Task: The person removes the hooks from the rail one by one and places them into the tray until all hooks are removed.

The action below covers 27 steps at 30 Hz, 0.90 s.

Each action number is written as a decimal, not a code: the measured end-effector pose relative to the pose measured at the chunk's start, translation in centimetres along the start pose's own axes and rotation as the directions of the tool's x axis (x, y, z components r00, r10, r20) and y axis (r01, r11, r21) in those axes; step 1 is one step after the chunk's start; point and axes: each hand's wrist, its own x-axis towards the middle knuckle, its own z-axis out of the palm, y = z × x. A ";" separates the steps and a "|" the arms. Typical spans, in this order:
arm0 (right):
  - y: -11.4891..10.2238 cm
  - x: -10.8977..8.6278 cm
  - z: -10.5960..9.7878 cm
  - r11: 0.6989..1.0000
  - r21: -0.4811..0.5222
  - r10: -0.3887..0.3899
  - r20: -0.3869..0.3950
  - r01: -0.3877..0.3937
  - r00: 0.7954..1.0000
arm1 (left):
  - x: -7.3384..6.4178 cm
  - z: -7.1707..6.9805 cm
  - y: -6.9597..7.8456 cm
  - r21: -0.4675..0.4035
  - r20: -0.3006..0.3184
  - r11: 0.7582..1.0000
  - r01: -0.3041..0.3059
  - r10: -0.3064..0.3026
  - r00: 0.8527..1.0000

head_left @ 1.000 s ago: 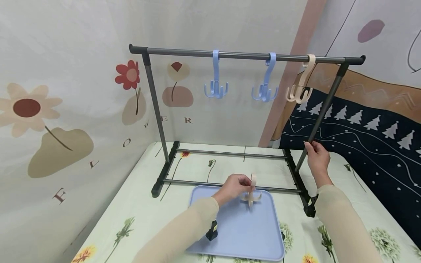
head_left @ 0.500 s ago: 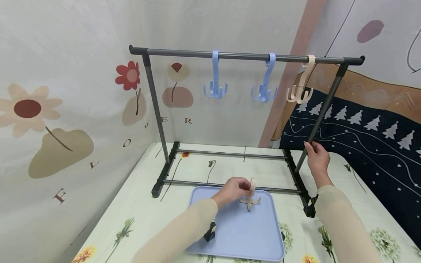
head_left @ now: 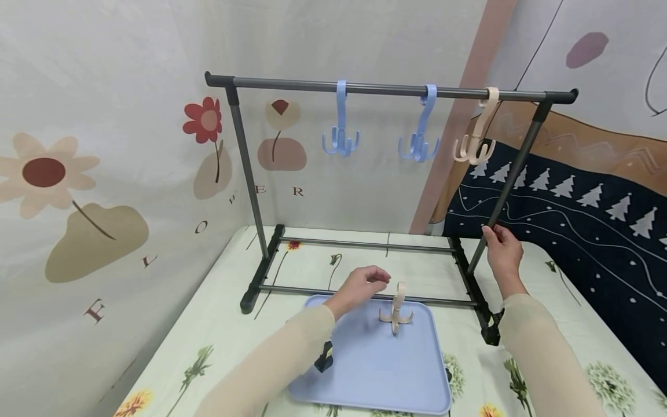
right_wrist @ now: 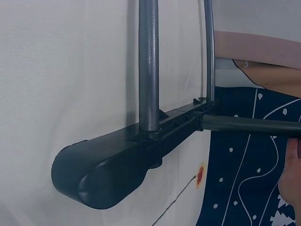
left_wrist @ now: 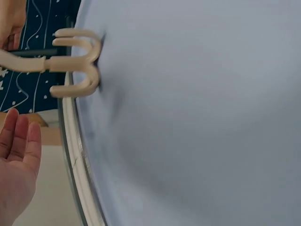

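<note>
A beige multi-prong hook [head_left: 397, 313] stands upright on its prongs at the far right part of the blue tray [head_left: 388, 376]. Just left of it, apart from it, is my left hand [head_left: 361, 288], holding nothing. In the left wrist view that hand [left_wrist: 18, 169] shows its fingers nearly straight, with the hook [left_wrist: 70, 63] beside it. My right hand [head_left: 504, 255] grips the right upright pole [head_left: 513, 174] of a dark rack; in the right wrist view only part of the hand [right_wrist: 291, 181] shows, at the pole [right_wrist: 254, 125].
From the rack's top bar [head_left: 385, 88] hang a blue hook [head_left: 341, 121], another blue hook [head_left: 423, 127] and a beige hook [head_left: 479, 130]. The rack's black right foot [head_left: 476, 289] and front lower bar [head_left: 312, 289] lie behind and beside the tray, on a flowered cloth.
My left hand has let go of the beige hook and drawn back to the left. The hook, lowered a little earlier, now stands on the tray. My right hand keeps its place on the pole.
</note>
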 end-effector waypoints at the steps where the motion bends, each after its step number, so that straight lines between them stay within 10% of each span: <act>1: 0.0 0.0 0.0 1.000 -0.001 0.001 0.000 -0.001 1.000 | 0.0 -0.3 0.2 -0.002 -0.007 1.000 -0.002 0.002 1.000; 15: 0.0 0.0 0.0 1.000 -0.011 -0.005 0.001 0.005 1.000 | 1.1 -4.4 2.0 -0.039 -0.165 0.998 -0.043 0.036 0.986; 27: -0.2 -0.1 0.0 1.000 -0.012 0.005 0.001 -0.005 1.000 | 1.6 -7.7 4.6 -0.145 -0.340 0.984 -0.105 0.050 0.939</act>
